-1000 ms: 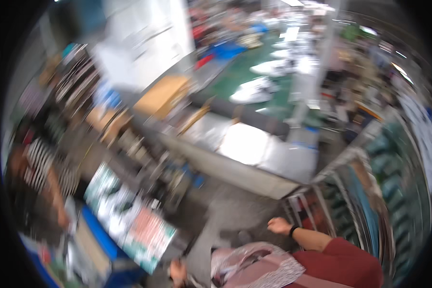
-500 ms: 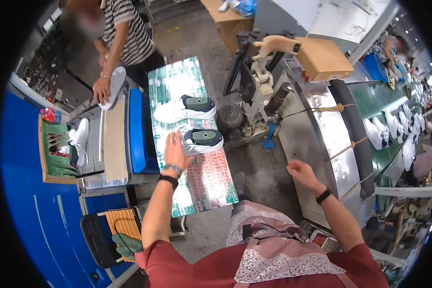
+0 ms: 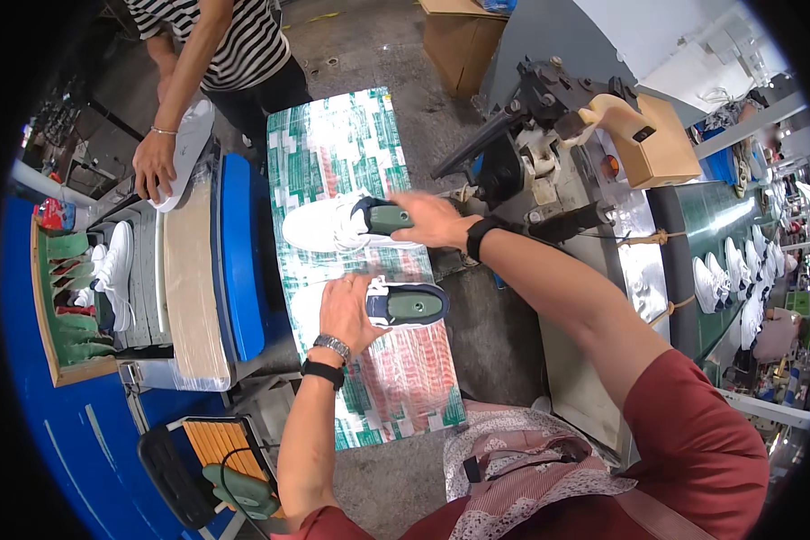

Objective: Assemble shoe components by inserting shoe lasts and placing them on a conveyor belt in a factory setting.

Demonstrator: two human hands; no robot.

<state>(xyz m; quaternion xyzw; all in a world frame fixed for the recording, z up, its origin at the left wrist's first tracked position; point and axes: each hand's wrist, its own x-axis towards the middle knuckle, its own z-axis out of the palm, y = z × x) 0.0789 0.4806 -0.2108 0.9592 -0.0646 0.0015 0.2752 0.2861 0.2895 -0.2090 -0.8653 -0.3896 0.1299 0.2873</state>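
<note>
The near shoe [image 3: 410, 307] and the far shoe [image 3: 324, 225] lie on the counter [image 3: 405, 373], toes at 9 o'clock. The far one sits toward 11 o'clock from the other. The left hand [image 3: 346, 315] has its grip across the near shoe's middle. The right hand [image 3: 434, 221] is at the far shoe's heel, but blurry, so I cannot tell if its grip is tight

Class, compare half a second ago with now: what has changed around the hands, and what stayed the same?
The right hand has moved forward and left, from open space beside the table to the heel end of the farther white shoe. The left hand is still on the nearer white shoe; both shoes remain side by side.
</note>
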